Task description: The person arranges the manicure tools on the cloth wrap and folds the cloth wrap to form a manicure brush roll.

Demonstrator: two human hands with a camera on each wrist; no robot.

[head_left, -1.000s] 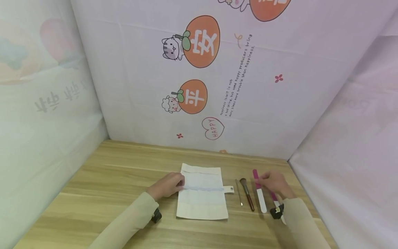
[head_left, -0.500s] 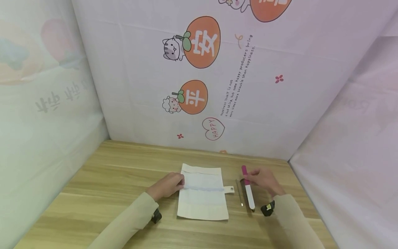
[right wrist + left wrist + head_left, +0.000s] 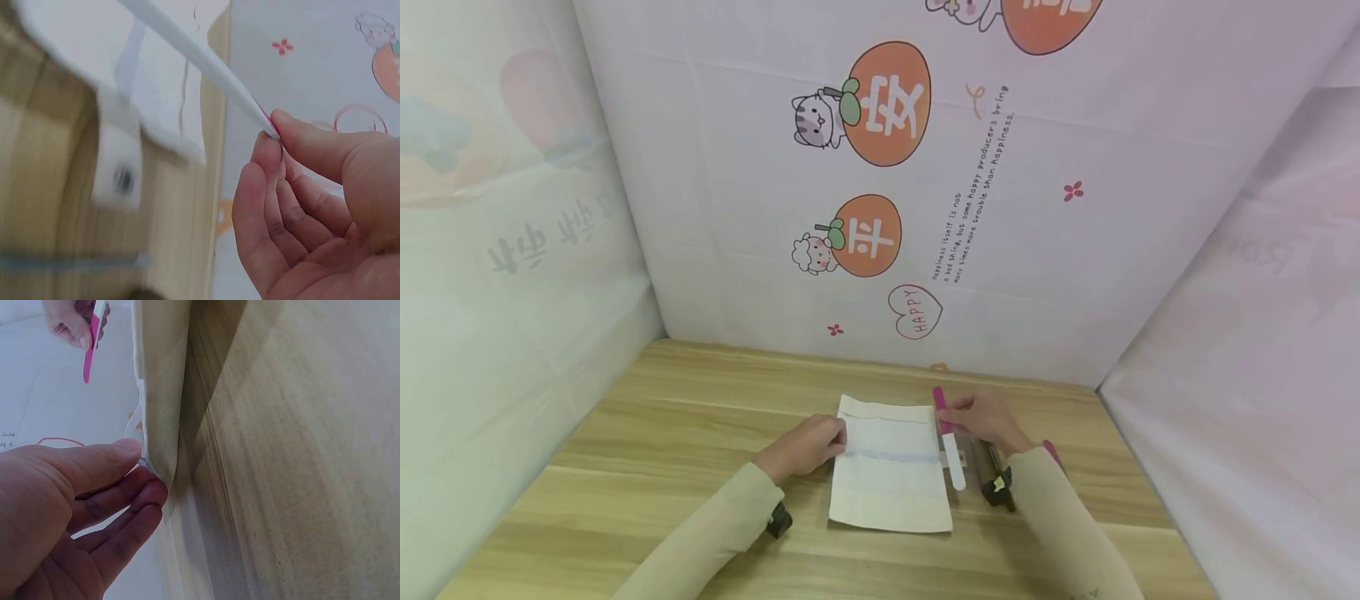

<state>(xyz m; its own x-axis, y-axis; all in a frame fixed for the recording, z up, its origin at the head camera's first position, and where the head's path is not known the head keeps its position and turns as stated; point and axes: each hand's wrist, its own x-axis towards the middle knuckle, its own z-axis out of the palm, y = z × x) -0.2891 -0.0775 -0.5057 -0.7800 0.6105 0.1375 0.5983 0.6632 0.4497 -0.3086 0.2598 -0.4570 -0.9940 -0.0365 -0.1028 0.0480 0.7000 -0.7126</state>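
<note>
My left hand (image 3: 807, 446) pinches the white cloth (image 3: 887, 483) on the desk (image 3: 722, 408); my right hand (image 3: 988, 417) pinches a pink-and-white stick (image 3: 950, 443) near the strap (image 3: 119, 147), whose snap (image 3: 124, 180) shows clearly only from the right wrist.

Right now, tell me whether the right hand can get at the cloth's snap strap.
Probably yes: the snap strap lies nearby, jutting from the cloth, but the right hand pinches a pink-and-white stick it would likely set down first.
</note>
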